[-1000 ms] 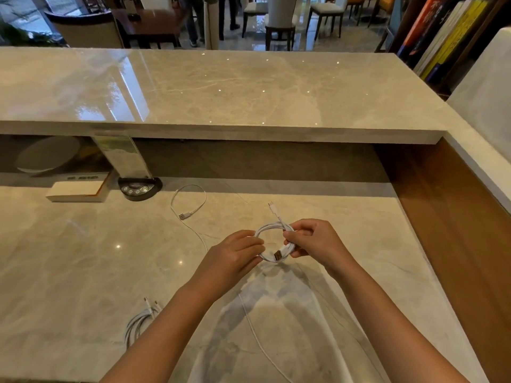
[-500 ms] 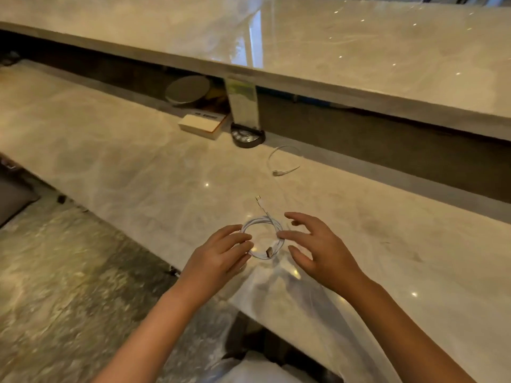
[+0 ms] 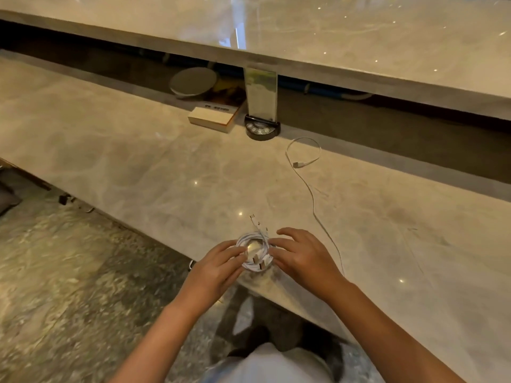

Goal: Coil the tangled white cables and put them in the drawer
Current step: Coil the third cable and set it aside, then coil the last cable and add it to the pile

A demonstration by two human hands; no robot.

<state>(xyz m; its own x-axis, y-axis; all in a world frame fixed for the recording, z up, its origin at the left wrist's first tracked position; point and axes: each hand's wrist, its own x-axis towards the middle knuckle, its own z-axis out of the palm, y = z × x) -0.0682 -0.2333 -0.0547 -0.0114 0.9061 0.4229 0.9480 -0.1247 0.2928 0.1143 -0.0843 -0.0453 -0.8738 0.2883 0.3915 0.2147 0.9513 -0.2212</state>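
So I've got a neat white coil [image 3: 255,254] sitting at the near edge of the counter [image 3: 138,167], left hand [image 3: 218,268] and right hand [image 3: 301,258] cupping it, fingers loosely spread. One loose cable [image 3: 312,194] trails off to the far right, still uncoiled. No drawer in sight yet.

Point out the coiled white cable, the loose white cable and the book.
coiled white cable [image 3: 253,254]: head view, left arc of the coil.
loose white cable [image 3: 303,152]: head view, looped end near its plug.
book [image 3: 211,117]: head view, page edge.
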